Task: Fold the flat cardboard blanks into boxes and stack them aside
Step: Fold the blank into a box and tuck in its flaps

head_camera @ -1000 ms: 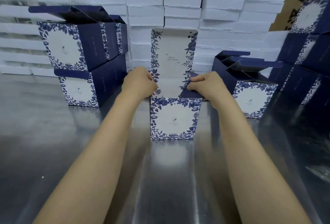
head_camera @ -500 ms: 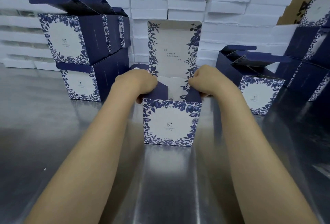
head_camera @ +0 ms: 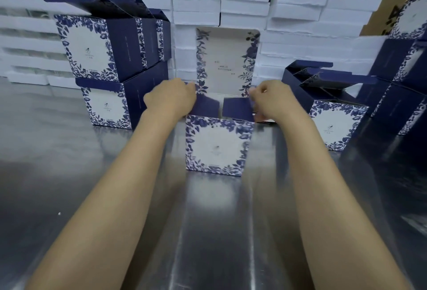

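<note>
Left hand point(head_camera: 171, 99) pinches the left flap point(head_camera: 206, 107), right hand point(head_camera: 275, 102) the right flap point(head_camera: 236, 109), both fists knuckles-up over the box point(head_camera: 217, 148) mid-table point(head_camera: 69, 162). Lid point(head_camera: 227, 60) stands upright behind. Compared with half a second ago, the flaps are folded further in, nearly meeting.

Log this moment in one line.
step: folding box | left hand: grips left flap | right hand: grips right flap | lid: upright

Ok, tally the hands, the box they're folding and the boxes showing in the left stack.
hands: 2, left hand, right hand
box being folded: 1
left stack boxes showing: 3
total: 6
</note>
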### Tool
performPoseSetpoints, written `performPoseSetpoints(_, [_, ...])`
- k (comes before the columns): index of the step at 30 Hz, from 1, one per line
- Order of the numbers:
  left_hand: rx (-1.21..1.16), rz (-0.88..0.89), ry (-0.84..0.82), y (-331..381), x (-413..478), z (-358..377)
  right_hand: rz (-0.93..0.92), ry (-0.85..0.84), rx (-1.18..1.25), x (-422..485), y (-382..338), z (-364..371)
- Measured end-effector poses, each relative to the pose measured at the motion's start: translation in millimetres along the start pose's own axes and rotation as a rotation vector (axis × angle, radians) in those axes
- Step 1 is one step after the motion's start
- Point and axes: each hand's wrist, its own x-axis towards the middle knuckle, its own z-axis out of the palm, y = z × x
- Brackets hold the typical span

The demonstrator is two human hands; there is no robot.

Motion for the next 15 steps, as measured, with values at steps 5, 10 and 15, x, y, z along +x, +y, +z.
performPoseSetpoints(5, [-0.064,0.003,-0.248,-11.5,8.1,-17.4,0.149,-0.281,0.058,-4.4,-4.7,-15.8])
performPoseSetpoints(10, [-0.005,0.042,-0.339,-11.7,4.5,-18.6,0.203,-0.414,-0.087,-10.9,-10.1,-7.7])
performPoseSetpoints(15, [0.066,0.072,-0.381,-9.9,-1.7,-21.9,0.166,-0.368,-0.065,-11.1,-7.1,-4.4])
